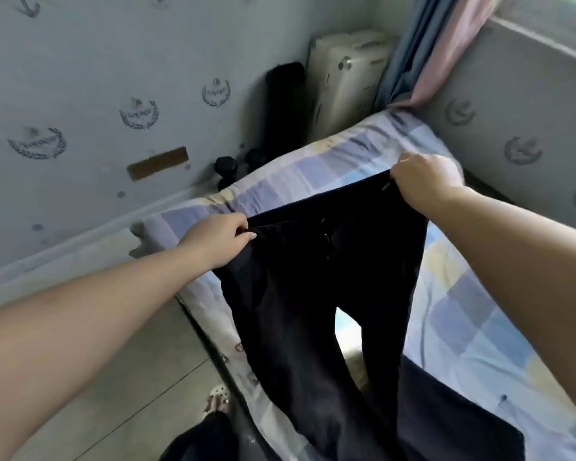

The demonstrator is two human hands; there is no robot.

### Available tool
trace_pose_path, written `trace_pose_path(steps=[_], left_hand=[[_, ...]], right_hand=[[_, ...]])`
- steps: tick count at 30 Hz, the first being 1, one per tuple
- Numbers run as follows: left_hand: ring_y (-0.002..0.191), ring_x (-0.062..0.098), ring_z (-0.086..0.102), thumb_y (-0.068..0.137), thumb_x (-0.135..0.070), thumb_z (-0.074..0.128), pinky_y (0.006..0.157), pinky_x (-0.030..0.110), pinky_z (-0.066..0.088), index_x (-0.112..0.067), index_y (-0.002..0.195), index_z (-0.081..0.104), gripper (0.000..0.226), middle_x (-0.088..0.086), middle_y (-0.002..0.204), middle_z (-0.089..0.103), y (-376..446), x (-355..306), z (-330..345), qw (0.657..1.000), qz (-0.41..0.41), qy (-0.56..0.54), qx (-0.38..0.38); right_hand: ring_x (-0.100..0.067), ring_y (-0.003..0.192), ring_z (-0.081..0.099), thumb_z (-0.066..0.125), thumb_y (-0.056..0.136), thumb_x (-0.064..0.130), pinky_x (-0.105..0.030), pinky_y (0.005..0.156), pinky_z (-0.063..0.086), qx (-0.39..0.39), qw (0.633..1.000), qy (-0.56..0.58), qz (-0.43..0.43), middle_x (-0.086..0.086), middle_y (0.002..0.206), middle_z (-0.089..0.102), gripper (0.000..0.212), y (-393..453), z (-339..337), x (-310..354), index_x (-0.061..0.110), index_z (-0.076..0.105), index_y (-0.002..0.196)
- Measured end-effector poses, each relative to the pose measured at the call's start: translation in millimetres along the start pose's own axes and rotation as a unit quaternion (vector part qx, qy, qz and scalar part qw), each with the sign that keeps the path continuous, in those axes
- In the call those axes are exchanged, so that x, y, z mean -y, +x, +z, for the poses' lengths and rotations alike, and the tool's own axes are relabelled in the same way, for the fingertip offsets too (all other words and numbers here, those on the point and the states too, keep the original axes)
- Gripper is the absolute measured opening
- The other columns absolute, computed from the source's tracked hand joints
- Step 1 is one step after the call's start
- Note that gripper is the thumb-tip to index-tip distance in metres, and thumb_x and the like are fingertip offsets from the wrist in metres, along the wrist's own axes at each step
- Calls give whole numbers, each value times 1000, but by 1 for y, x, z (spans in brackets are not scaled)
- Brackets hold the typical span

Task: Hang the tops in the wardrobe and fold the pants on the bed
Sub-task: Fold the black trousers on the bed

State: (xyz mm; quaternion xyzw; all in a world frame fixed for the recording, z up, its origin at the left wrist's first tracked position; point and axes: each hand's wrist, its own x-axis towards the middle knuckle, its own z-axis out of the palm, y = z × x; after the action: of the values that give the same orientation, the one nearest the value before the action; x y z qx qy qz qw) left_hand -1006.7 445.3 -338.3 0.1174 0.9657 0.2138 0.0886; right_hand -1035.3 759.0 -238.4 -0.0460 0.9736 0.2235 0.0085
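A pair of dark navy pants hangs by its waistband over the bed, its two legs trailing down toward me. My left hand pinches the waistband's left end, and my right hand grips its right end, stretching it taut. The bed has a checked sheet in blue, lilac and yellow. Another dark garment lies flat on the bed near its front edge, partly behind the pant legs.
The bed stands in a corner, with patterned walls to the left and right. Black dumbbells, a dark upright item and a white appliance sit beyond the bed's far end. A blue and pink curtain hangs there. Tiled floor lies left.
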Motion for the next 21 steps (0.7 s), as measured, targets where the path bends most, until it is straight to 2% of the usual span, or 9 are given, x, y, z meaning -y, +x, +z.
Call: trace_pose_path(steps=[4, 7, 10, 12, 14, 15, 17, 19, 21], left_hand=[[79, 22, 56, 95, -42, 50, 69, 35, 46, -24, 87, 55, 21, -2, 77, 60, 60, 92, 26, 997, -44, 34, 58], [81, 24, 56, 95, -43, 50, 74, 38, 48, -26, 82, 53, 21, -1, 78, 61, 100, 157, 47, 991, -67, 68, 90], [78, 22, 54, 94, -43, 51, 67, 34, 44, -26, 80, 51, 22, -2, 76, 61, 134, 208, 73, 989, -75, 82, 100], [75, 20, 53, 94, -45, 50, 62, 31, 39, -27, 79, 51, 23, -6, 74, 59, 158, 237, 94, 985, -75, 110, 114], [76, 18, 52, 94, -47, 49, 57, 29, 35, -31, 81, 50, 21, -11, 73, 55, 175, 257, 109, 976, -63, 153, 145], [78, 17, 52, 94, -47, 48, 55, 28, 33, -32, 82, 49, 20, -13, 74, 53, 186, 266, 118, 969, -55, 175, 166], [81, 18, 54, 95, -45, 47, 54, 27, 32, -31, 85, 49, 17, -10, 83, 57, 198, 277, 135, 954, -44, 211, 210], [86, 20, 54, 95, -43, 48, 61, 29, 37, -28, 88, 50, 16, -5, 97, 59, 207, 283, 152, 941, -34, 235, 242], [102, 22, 50, 93, -41, 52, 73, 32, 42, -26, 100, 53, 16, -2, 110, 52, 213, 288, 167, 935, -22, 250, 250]], right_hand=[[-28, 81, 59, 47, 88, -4, -33, 55, 37, 72, 997, 4, -40, -13, 111, 52, 23, 84, 63, 76, 5, 62, 102], [-14, 57, 37, 50, 84, -5, -27, 43, 26, 116, 991, -9, -69, -10, 108, 50, 24, 140, 106, 131, 9, 60, 100], [-17, 67, 47, 51, 82, -3, -29, 46, 36, 126, 987, 16, -95, -9, 110, 49, 26, 192, 143, 174, 10, 60, 102], [-18, 65, 41, 48, 84, 0, -29, 46, 33, 138, 985, 44, -93, -12, 126, 45, 37, 223, 171, 200, 10, 57, 118], [-23, 68, 43, 41, 86, 1, -28, 43, 27, 177, 977, 70, -93, -14, 153, 17, 61, 232, 192, 223, 19, 33, 144], [-27, 75, 48, 37, 88, 2, -28, 44, 25, 207, 970, 77, -102, -13, 158, 5, 68, 231, 206, 237, 24, 20, 150], [-30, 101, 52, 32, 93, 4, -28, 53, 33, 262, 950, 101, -139, -12, 159, 0, 66, 217, 233, 266, 26, 11, 151], [-31, 124, 43, 34, 94, 3, -35, 69, 44, 311, 925, 132, -173, -9, 160, -4, 67, 197, 256, 295, 27, 12, 152], [-30, 134, 34, 41, 93, 4, -39, 83, 46, 349, 903, 177, -177, -7, 160, -5, 69, 180, 272, 319, 28, 14, 151]])
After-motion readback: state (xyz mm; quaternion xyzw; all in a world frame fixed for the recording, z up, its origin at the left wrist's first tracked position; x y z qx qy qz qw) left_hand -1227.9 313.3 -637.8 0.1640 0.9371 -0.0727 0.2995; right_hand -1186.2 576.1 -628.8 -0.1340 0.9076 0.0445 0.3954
